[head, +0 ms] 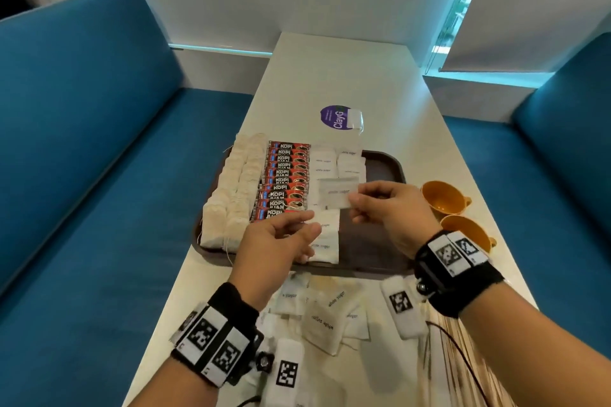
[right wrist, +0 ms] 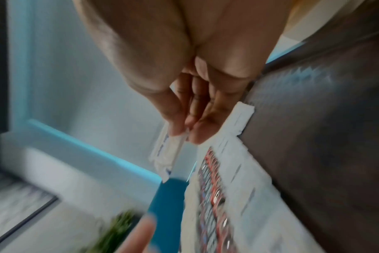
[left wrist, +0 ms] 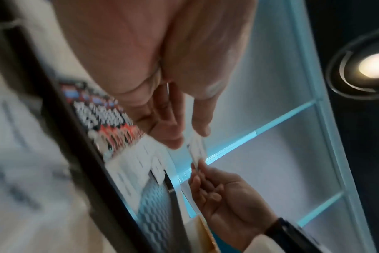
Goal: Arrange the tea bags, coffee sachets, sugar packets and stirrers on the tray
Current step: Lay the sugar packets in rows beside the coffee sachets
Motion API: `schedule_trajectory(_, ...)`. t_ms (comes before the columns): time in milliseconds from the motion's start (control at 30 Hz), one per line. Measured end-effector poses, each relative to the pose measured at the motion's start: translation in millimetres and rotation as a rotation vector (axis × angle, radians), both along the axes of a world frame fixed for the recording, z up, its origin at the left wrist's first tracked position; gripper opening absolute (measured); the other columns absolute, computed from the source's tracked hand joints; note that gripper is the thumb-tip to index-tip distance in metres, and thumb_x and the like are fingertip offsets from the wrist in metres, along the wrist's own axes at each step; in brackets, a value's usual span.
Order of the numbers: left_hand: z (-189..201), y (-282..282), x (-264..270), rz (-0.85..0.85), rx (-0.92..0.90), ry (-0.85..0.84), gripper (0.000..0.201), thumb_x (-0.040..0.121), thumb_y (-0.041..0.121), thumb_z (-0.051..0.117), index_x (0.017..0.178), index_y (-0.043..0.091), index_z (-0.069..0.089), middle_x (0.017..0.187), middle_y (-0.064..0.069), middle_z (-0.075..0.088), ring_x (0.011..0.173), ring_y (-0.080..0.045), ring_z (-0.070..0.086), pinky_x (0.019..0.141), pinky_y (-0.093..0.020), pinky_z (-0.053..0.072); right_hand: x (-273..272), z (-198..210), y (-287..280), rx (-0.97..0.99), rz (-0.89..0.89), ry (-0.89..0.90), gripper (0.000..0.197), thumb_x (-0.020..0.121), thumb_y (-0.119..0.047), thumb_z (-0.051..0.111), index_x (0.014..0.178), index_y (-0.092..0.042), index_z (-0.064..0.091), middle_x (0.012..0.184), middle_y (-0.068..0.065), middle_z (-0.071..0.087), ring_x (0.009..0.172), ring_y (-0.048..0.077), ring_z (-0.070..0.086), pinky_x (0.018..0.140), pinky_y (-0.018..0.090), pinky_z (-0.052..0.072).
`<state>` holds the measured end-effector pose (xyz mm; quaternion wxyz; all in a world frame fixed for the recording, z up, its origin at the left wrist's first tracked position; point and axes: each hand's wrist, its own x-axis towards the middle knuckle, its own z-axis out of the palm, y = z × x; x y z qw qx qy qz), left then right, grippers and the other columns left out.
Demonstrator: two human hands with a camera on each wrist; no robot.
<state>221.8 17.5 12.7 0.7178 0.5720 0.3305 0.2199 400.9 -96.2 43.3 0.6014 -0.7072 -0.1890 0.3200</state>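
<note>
A dark brown tray (head: 380,168) holds two columns of tea bags (head: 231,188), a row of red coffee sachets (head: 286,182) and white sugar packets (head: 350,162). My right hand (head: 355,200) pinches a white sugar packet (head: 337,193) by its right end, in the air above the tray; the right wrist view shows that packet (right wrist: 166,154) between thumb and fingers. My left hand (head: 312,223) hovers just left of and below it with fingers extended, holding nothing. The left wrist view shows its fingers (left wrist: 173,142) close to the packet (left wrist: 197,150).
Loose sugar packets (head: 324,311) lie on the table in front of the tray. Wooden stirrers (head: 439,357) lie at the near right. Two orange cups (head: 443,198) stand right of the tray. A tea bag (head: 353,117) rests beyond it. Blue sofas flank the table.
</note>
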Motion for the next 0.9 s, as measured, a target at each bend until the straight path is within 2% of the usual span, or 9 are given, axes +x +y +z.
schedule_trajectory(100,-3,16,-11,-0.116,0.245,0.205,0.023,0.087,0.026,0.081,0.109,0.031,0.075,0.094,0.006,0.074,0.072,-0.014,0.065,0.069,-0.028,0.057,48,-22,14,-0.078,-0.195,0.006,0.011,0.086,-0.005,0.077,0.096,-0.004,0.073,0.089,0.017,0.074,0.073,0.022,0.068,0.074,0.032,0.062)
schedule_trajectory(233,-8,27,-23,-0.175,0.500,0.408,0.018,0.087,0.032,0.079,0.104,0.037,0.074,0.088,0.011,0.065,0.074,-0.003,0.058,0.062,-0.012,0.045,95,-49,32,-0.311,-0.260,-0.040,0.012,0.085,-0.011,0.081,0.093,-0.010,0.072,0.086,0.011,0.075,0.075,0.020,0.072,0.079,0.032,0.063)
schedule_trajectory(333,-13,29,-25,-0.216,0.594,0.452,0.019,0.090,0.028,0.076,0.103,0.040,0.070,0.110,0.020,0.061,0.099,-0.001,0.058,0.083,-0.016,0.047,111,-60,52,-0.387,-0.243,-0.053,0.010,0.084,-0.011,0.082,0.085,-0.012,0.072,0.084,0.012,0.075,0.078,0.022,0.074,0.081,0.034,0.063)
schedule_trajectory(400,-19,31,-25,-0.235,0.654,0.499,0.022,0.091,0.026,0.075,0.100,0.044,0.068,0.113,0.020,0.060,0.106,-0.002,0.057,0.094,-0.024,0.048,117,-67,64,-0.423,-0.192,-0.096,0.007,0.086,-0.010,0.080,0.086,-0.011,0.073,0.084,0.009,0.075,0.074,0.020,0.072,0.078,0.031,0.063)
schedule_trajectory(500,-26,32,-25,-0.214,0.717,0.570,0.021,0.091,0.023,0.075,0.106,0.036,0.075,0.110,0.017,0.061,0.107,-0.006,0.056,0.099,-0.029,0.048,124,-75,71,-0.463,-0.124,-0.173,0.010,0.085,-0.006,0.076,0.094,-0.008,0.072,0.081,0.008,0.073,0.068,0.017,0.070,0.070,0.030,0.062)
schedule_trajectory(600,-30,34,-25,-0.202,0.747,0.599,0.018,0.091,0.019,0.075,0.105,0.030,0.078,0.109,0.014,0.063,0.104,-0.007,0.055,0.096,-0.026,0.049,130,-76,75,-0.557,-0.129,-0.210,0.013,0.081,-0.015,0.080,0.088,-0.010,0.071,0.090,0.012,0.076,0.071,0.020,0.070,0.067,0.032,0.062)
schedule_trajectory(700,-33,36,-26,-0.196,0.741,0.599,0.016,0.090,0.018,0.076,0.100,0.030,0.081,0.108,0.014,0.064,0.101,-0.005,0.055,0.088,-0.019,0.045,131,-71,80,-0.742,-0.185,-0.375,0.024,0.087,-0.028,0.073,0.101,-0.008,0.069,0.100,0.009,0.070,0.079,0.024,0.061,0.055,0.026,0.043)
schedule_trajectory(767,-34,37,-26,-0.194,0.740,0.608,0.016,0.090,0.018,0.076,0.099,0.030,0.081,0.107,0.015,0.064,0.101,-0.005,0.055,0.087,-0.019,0.045,130,-69,86,-0.737,-0.158,-0.404,0.015,0.092,-0.020,0.061,0.100,-0.008,0.066,0.098,0.010,0.064,0.074,0.023,0.055,0.054,0.024,0.036)
schedule_trajectory(900,-34,37,-26,-0.190,0.726,0.613,0.015,0.091,0.019,0.075,0.099,0.031,0.081,0.109,0.015,0.064,0.102,-0.005,0.055,0.089,-0.020,0.046,125,-70,101,-0.796,-0.032,-0.438,0.018,0.085,-0.015,0.057,0.093,-0.003,0.069,0.098,0.012,0.069,0.068,0.020,0.055,0.050,0.025,0.035)
